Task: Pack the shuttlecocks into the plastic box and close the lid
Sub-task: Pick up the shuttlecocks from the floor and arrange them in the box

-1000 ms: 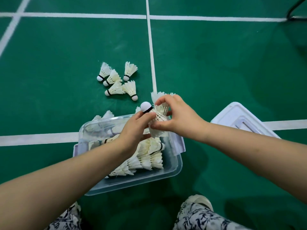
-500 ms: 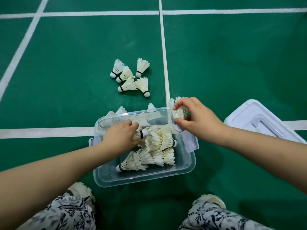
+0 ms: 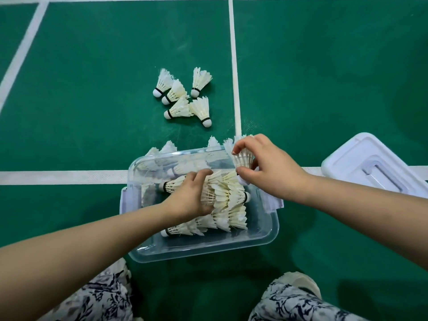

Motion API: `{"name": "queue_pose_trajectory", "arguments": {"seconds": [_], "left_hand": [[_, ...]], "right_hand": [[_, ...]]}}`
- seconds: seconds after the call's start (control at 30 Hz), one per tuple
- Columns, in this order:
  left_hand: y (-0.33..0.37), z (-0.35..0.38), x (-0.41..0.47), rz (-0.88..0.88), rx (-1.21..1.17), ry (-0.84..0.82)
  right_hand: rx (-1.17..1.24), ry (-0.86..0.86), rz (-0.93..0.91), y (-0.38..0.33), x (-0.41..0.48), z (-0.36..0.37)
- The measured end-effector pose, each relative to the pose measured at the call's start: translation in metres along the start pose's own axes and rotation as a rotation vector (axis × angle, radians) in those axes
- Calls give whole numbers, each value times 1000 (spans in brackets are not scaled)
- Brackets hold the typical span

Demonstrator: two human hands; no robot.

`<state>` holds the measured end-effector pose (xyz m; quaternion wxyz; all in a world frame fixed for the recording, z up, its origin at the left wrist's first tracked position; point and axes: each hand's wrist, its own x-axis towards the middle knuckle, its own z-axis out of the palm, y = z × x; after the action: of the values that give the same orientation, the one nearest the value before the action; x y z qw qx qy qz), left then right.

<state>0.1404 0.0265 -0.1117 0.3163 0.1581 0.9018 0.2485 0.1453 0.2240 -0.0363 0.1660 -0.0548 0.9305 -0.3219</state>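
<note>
Under left hand (image 3: 188,195), shuttlecocks (image 3: 225,193) part-hidden

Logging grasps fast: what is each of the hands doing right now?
Left hand: curled on the shuttlecock stack inside the plastic box.
Right hand: pinching one shuttlecock.

A green court floor (image 3: 324,77) carries everything, crossed by white lines (image 3: 234,66): one runs away from the viewer up the middle, another crosses it left to right, and a third slants at the far left. Five loose shuttlecocks (image 3: 183,96) lie on the green in a tight cluster just left of the middle line, several touching one another. Nearer, a clear plastic box (image 3: 261,239) sits on the floor over the crossing line. A white lid (image 3: 347,158) lies on the floor to its right, apart from the box
</note>
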Motion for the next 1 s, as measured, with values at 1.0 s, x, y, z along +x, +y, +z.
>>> {"name": "queue_pose_trajectory", "arguments": {"seconds": [1.0], "left_hand": [[-48,-51,-62,391,235,460]], "right_hand": [[-91,-161,-313,-35,30,34]]}}
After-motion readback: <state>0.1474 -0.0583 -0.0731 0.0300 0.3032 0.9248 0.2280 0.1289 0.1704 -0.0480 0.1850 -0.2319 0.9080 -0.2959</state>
